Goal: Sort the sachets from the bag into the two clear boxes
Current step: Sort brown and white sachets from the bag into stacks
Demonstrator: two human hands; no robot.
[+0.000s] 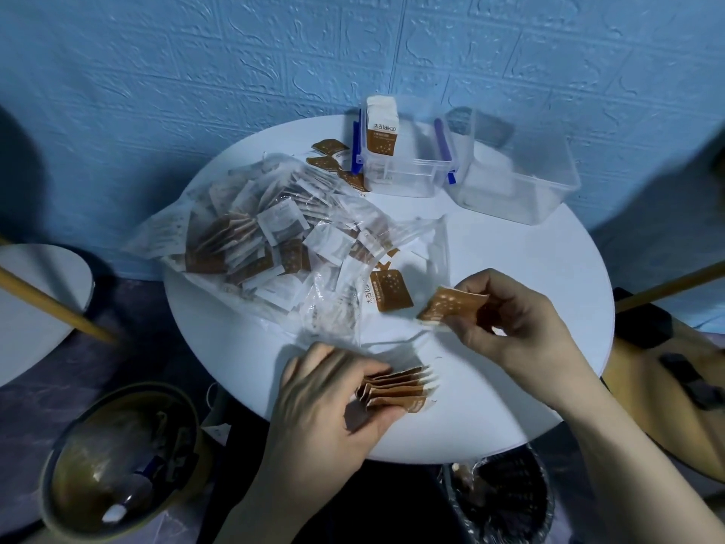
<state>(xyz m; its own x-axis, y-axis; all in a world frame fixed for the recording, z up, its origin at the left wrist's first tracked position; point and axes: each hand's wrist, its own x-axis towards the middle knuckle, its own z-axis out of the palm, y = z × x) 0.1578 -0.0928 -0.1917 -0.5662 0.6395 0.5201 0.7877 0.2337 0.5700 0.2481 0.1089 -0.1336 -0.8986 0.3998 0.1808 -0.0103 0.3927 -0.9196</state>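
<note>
A clear plastic bag (274,225) full of brown and white sachets lies across the left of the round white table (510,394). My left hand (329,398) grips a fanned stack of brown sachets (400,388) at the table's near edge. My right hand (506,312) pinches a single brown sachet (451,304) just above the table. Another brown sachet (390,294) lies by the bag's mouth. Two clear boxes stand at the back: the left box (416,170) holds upright sachets (382,127), the right box (518,182) looks empty.
A few loose brown sachets (329,155) lie left of the left box. A blue textured wall stands behind. Two bins sit on the floor, a round one (121,461) at lower left and a dark one (506,500) below the table. A second white table (35,308) is at far left.
</note>
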